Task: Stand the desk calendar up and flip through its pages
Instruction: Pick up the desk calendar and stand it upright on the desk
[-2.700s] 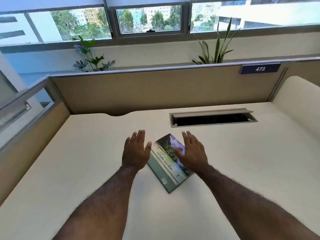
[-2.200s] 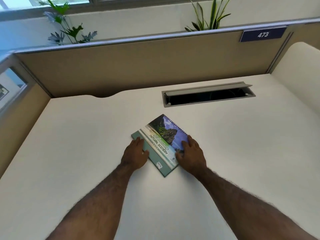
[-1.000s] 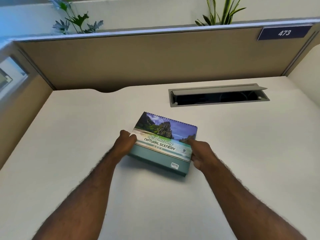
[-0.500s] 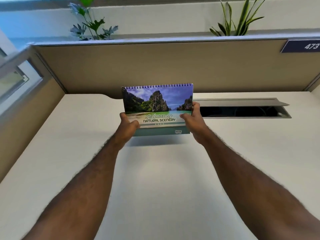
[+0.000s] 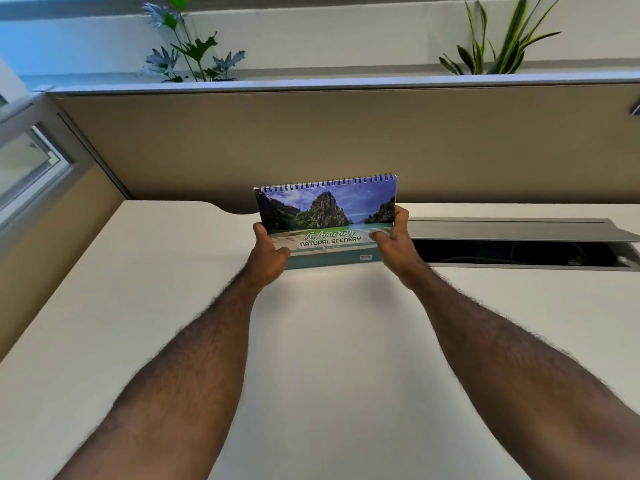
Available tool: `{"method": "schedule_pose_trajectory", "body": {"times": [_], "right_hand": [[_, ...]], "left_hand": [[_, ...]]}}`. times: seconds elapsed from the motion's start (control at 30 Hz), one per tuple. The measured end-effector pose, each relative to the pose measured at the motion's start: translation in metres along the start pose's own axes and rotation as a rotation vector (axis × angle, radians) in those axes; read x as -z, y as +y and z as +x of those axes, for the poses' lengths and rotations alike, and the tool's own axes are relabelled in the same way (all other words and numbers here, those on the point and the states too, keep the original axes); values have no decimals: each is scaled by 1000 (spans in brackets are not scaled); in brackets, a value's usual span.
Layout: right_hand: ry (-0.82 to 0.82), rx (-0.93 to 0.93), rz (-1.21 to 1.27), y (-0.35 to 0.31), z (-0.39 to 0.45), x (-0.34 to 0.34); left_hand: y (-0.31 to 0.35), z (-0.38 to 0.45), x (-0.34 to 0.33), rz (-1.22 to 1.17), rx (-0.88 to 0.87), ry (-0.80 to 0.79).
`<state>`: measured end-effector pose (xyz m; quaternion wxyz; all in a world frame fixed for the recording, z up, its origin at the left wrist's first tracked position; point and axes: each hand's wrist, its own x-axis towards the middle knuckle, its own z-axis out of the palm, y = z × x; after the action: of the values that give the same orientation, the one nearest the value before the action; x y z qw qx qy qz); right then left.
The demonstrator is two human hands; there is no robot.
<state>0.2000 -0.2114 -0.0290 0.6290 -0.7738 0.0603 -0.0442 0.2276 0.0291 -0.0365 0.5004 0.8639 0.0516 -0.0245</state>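
Observation:
The desk calendar (image 5: 325, 213) is upright, its spiral binding on top and its scenery cover with the words "Natural Scenery" facing me. Its teal base edge sits at or just above the white desk (image 5: 329, 341); I cannot tell if it touches. My left hand (image 5: 268, 252) grips its lower left corner, thumb on the front. My right hand (image 5: 393, 242) grips the lower right side, thumb on the cover and fingers behind. The back of the calendar is hidden.
A grey cable tray with its lid raised (image 5: 519, 242) lies in the desk just right of the calendar. A beige partition (image 5: 311, 140) closes the back, another panel (image 5: 41, 216) the left. Two plants (image 5: 194, 53) stand beyond the partition.
Both hands picked the calendar up from lying flat and turned it upright. Since half a second ago it has moved slightly farther away and lower, toward the desk surface.

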Motion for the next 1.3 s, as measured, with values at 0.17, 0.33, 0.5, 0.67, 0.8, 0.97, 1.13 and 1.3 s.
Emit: {"method": "schedule_pose_trajectory", "body": {"times": [0.17, 0.33, 0.5, 0.67, 0.8, 0.97, 1.13, 1.3], "right_hand": [[32, 11, -5, 13, 13, -8], [141, 66, -95, 24, 1, -19], [401, 116, -233, 25, -17, -31], [469, 38, -285, 22, -22, -32], [521, -4, -281, 20, -23, -32], [593, -52, -285, 16, -26, -30], [586, -111, -278, 14, -23, -26], [621, -53, -464, 14, -24, -21]], "left_hand": [[-13, 20, -3, 51, -35, 13], [-35, 13, -13, 132, -61, 18], [-48, 10, -16, 142, -44, -5], [-52, 10, -16, 202, 1, 47], [-54, 9, -14, 261, 12, 101], [-56, 9, -13, 242, -2, 97], [-56, 10, -13, 242, -2, 94], [-56, 7, -14, 152, -15, 109]]}}
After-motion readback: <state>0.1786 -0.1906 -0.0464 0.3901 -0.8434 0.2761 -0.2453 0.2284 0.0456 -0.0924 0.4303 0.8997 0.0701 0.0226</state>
